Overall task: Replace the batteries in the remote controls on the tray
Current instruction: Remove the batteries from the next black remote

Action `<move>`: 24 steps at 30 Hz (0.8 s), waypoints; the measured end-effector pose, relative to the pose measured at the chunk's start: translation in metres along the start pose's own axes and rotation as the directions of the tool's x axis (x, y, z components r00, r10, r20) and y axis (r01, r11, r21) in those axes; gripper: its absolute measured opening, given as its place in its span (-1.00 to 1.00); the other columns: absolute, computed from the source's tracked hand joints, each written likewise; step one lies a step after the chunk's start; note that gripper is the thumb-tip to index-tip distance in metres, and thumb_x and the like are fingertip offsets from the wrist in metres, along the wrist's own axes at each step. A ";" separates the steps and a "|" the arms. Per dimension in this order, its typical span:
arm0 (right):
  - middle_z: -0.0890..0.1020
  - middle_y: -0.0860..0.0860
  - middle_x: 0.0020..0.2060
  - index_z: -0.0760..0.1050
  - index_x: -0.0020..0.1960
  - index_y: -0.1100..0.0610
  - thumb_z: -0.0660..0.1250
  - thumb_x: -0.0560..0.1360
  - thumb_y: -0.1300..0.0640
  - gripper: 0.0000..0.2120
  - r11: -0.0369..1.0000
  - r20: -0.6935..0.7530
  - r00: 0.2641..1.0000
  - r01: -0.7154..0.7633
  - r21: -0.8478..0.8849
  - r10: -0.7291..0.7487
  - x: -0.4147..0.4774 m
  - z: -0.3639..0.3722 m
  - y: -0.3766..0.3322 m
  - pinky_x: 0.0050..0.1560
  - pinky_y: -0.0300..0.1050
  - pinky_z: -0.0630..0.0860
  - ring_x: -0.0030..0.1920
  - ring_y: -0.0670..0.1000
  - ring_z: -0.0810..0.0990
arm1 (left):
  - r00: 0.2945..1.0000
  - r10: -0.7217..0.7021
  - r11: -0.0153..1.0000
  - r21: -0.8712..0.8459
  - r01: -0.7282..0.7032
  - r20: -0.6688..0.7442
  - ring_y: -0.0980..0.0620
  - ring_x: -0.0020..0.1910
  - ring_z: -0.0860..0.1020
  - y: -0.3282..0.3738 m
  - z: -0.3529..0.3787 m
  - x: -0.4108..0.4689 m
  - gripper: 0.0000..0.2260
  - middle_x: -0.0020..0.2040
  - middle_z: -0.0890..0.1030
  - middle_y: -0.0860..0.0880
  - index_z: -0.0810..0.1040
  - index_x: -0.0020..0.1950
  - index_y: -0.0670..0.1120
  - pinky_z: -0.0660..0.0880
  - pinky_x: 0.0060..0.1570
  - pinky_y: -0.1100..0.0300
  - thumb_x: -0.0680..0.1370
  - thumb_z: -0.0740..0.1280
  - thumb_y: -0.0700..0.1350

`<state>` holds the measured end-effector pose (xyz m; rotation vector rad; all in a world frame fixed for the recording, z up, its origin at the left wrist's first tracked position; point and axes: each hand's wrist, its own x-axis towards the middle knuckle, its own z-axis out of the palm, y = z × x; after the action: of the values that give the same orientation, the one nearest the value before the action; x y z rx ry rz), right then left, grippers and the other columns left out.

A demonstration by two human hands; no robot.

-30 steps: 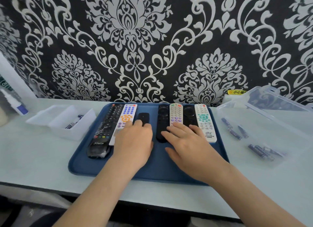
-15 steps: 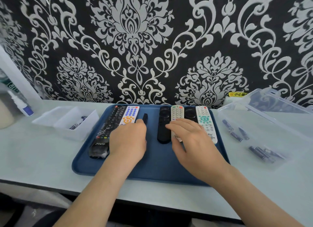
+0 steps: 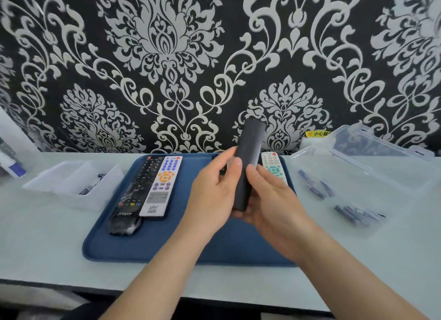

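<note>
You hold the black remote (image 3: 249, 152) above the blue tray (image 3: 133, 245), its plain back toward you. Your left hand (image 3: 212, 198) and right hand (image 3: 274, 202) both curl their fingers around its lower part.

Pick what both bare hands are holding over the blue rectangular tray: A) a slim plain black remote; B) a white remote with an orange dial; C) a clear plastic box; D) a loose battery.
A: the left hand and right hand both grip the slim plain black remote, tilted up above the blue rectangular tray.
</note>
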<state>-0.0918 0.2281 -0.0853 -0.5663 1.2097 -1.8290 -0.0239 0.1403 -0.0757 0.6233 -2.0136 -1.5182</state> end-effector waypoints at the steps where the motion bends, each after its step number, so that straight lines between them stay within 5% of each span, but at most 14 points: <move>1: 0.68 0.05 -0.29 0.45 0.20 0.29 0.07 0.70 0.07 -0.69 0.999 -0.042 0.999 0.032 -0.033 -0.034 0.001 -0.002 -0.001 -0.36 0.03 0.50 -0.37 0.06 0.57 | 0.998 -0.033 0.999 -0.026 0.034 0.057 -0.04 -0.27 0.67 0.002 0.003 -0.001 -0.77 -0.16 0.69 0.00 0.43 0.21 0.37 0.58 -0.32 0.09 0.63 0.18 0.06; 4: 0.52 0.07 -0.48 0.42 0.09 0.38 0.06 0.70 0.10 -0.67 0.990 -0.113 0.989 0.080 -0.116 -0.093 0.003 -0.008 -0.004 -0.45 -0.07 0.25 -0.57 0.04 0.29 | 0.987 -0.058 0.993 -0.093 0.073 0.153 -0.13 -0.44 0.58 0.013 0.012 -0.008 -0.64 -0.29 0.65 -0.07 0.41 0.03 0.50 0.50 -0.52 0.19 0.67 0.12 -0.04; 8: 0.51 0.21 -0.33 0.44 0.07 0.31 0.08 0.70 0.16 -0.75 0.984 -0.128 0.985 0.095 -0.152 -0.115 0.002 -0.015 -0.005 -0.51 -0.11 0.25 -0.55 0.05 0.30 | 0.985 -0.032 0.991 -0.124 0.053 0.169 -0.09 -0.50 0.53 0.014 0.023 -0.009 -0.46 -0.28 0.63 -0.08 0.44 -0.10 0.56 0.52 -0.52 0.16 0.68 0.08 -0.15; 14: 0.61 0.02 -0.43 0.44 0.13 0.31 0.07 0.69 0.26 -0.80 0.979 -0.102 0.982 0.143 -0.145 -0.159 -0.001 -0.022 -0.009 -0.53 -0.09 0.29 -0.63 0.04 0.37 | 0.977 -0.001 0.988 -0.150 0.034 0.212 -0.07 -0.45 0.58 0.012 0.021 -0.005 -0.53 -0.17 0.59 -0.05 0.39 0.07 0.47 0.51 -0.52 0.17 0.68 0.09 -0.20; 17: 0.70 0.15 -0.16 0.47 0.18 0.27 0.10 0.68 0.26 -0.80 0.988 -0.149 0.979 0.130 -0.082 -0.142 -0.001 -0.020 -0.012 -0.60 -0.17 0.32 -0.50 0.00 0.54 | 0.963 -0.035 0.990 -0.119 0.069 0.268 -0.12 -0.38 0.63 0.010 0.017 -0.003 -0.62 -0.03 0.62 -0.01 0.35 0.21 0.37 0.54 -0.44 0.14 0.67 0.14 -0.17; 20: 0.70 0.22 -0.03 0.47 0.18 0.25 0.13 0.66 0.26 -0.82 0.989 -0.236 0.961 0.149 -0.011 -0.147 0.003 -0.022 -0.013 -0.39 0.02 0.51 -0.26 0.20 0.63 | 0.987 0.026 0.987 0.150 -0.050 0.156 0.12 -0.32 0.61 0.002 0.017 -0.001 -0.56 0.01 0.60 0.15 0.29 0.29 0.31 0.55 -0.29 0.21 0.56 0.34 -0.10; 22: 0.71 0.21 -0.04 0.50 0.17 0.23 0.17 0.65 0.28 -0.83 0.986 -0.303 0.939 0.169 -0.004 -0.163 0.006 -0.025 -0.012 -0.15 0.08 0.62 -0.12 0.21 0.69 | 0.980 0.184 0.874 0.443 -0.200 0.081 0.28 -0.21 0.53 -0.002 0.019 -0.003 -0.51 -0.05 0.56 0.29 0.32 0.25 0.29 0.44 -0.19 0.41 0.44 0.46 0.02; 24: 0.71 0.21 -0.10 0.50 0.16 0.23 0.19 0.63 0.29 -0.84 0.985 -0.316 0.934 0.173 -0.009 -0.167 0.006 -0.025 -0.011 -0.18 0.00 0.63 -0.14 0.16 0.70 | 0.956 0.286 0.751 0.605 -0.265 0.064 0.25 -0.09 0.54 -0.001 0.020 -0.006 -0.52 -0.02 0.60 0.26 0.40 0.26 0.24 0.46 -0.12 0.35 0.40 0.48 0.09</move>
<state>-0.1181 0.2383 -0.0864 -0.3857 1.3868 -2.1367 -0.0326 0.1588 -0.0820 0.5425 -2.4463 -0.6565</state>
